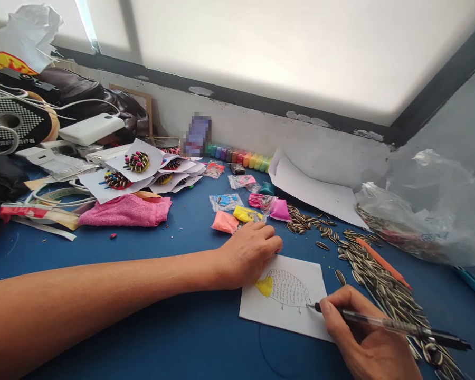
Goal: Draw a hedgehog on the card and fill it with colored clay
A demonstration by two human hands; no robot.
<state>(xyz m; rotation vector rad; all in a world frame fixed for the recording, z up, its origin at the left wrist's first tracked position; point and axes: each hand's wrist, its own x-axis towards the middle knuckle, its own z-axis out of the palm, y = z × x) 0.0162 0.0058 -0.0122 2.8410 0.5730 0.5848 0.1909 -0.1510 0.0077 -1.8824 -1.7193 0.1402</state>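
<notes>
A white sheet of paper (257, 307) lies on the blue tabletop. On it is a rounded, bird-like outline (290, 289) with short legs, rows of small wavy marks and a yellow patch (264, 286) at its left end. My right hand (374, 338) is closed around a black pen with a clear barrel (393, 322); the pen's tip meets the lower right of the outline. At the paper's upper left edge, my left hand (251, 253) presses down with its fingers curled, their tips partly hidden. Just beyond it sit packets of orange clay (225, 222) and yellow clay (248, 214).
Striped sunflower seeds (383, 285) spread along the right, with an orange stick (383, 262) among them. Behind stand a plastic bag (431, 216) and white sheets (316, 190). A pink towel (126, 210), seed-covered models on paper (136, 162) and a power bank (92, 129) crowd the left.
</notes>
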